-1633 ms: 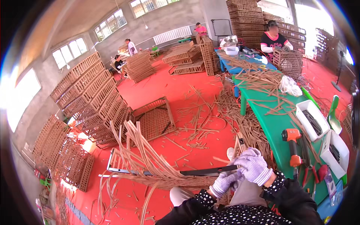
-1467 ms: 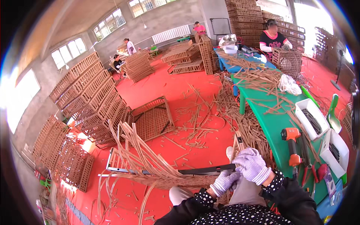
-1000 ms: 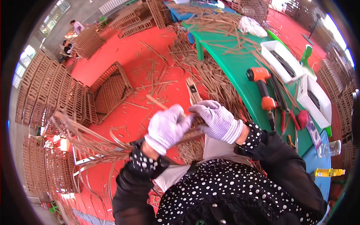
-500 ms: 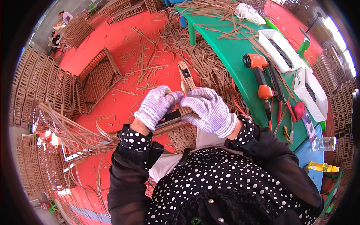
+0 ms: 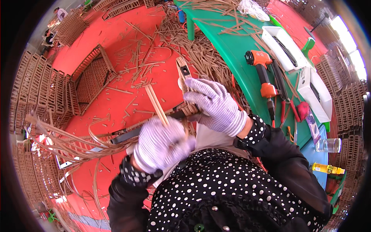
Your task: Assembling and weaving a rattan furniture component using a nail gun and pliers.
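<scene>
My left hand (image 5: 160,145), in a striped purple-white glove and partly blurred by motion, is closed low near my lap. From its top sticks out a flat tan weaving strip (image 5: 155,103), which looks folded double. My right hand (image 5: 218,106), gloved the same, is closed around the corner of a dark frame (image 5: 127,135) wrapped in brown strips. The frame's wrapped end piece (image 5: 184,71), with a dark fitting and a hole, stands up beyond the right fingers. The glove hides the corner itself.
Long loose strips (image 5: 73,145) fan out at left. On the green table (image 5: 228,58) at right lie an orange-black air nailer (image 5: 262,73), red-handled pliers (image 5: 288,108) and white bins (image 5: 284,48). Woven baskets (image 5: 92,77) are stacked at far left; strip scraps (image 5: 201,58) litter the red floor.
My left hand has left the corner and come down toward my body, now with the tan strip standing out of it. My right hand remains at the frame's corner.
</scene>
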Available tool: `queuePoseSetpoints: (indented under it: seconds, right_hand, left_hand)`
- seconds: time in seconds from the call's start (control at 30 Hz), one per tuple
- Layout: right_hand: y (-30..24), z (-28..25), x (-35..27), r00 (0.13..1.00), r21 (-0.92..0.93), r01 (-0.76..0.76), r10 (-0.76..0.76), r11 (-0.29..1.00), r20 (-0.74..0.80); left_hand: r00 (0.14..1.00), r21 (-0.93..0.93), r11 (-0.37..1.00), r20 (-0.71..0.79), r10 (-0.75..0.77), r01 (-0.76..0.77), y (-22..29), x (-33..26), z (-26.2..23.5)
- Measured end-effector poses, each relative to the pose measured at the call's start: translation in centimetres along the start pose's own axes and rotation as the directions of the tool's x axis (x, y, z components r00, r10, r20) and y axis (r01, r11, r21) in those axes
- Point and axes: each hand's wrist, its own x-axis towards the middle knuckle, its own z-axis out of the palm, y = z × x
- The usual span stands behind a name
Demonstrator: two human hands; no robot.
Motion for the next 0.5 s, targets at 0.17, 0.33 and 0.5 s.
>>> queuePoseSetpoints:
  seconds: [0.17, 0.33, 0.5]
  right_hand:
    - [0.5, 0.6, 0.9, 0.998, 0.012, 0.042, -0.042, 0.999, 0.038]
    - [-0.1, 0.8, 0.9, 0.999, -0.013, 0.044, -0.044, 0.999, 0.032]
    - [-0.5, 0.3, 0.1, 1.000, -0.014, -0.013, 0.013, 1.000, 0.016]
  left_hand:
    - [0.839, 0.355, 0.818, 0.142, -0.526, 0.453, -1.9, -4.7, 3.5]
    - [0.822, 0.266, 0.787, -0.038, -0.568, 0.557, 0.2, -5.8, 3.3]
    - [0.822, -0.044, 0.934, -0.461, -0.334, 0.355, 1.1, -0.6, -2.2]
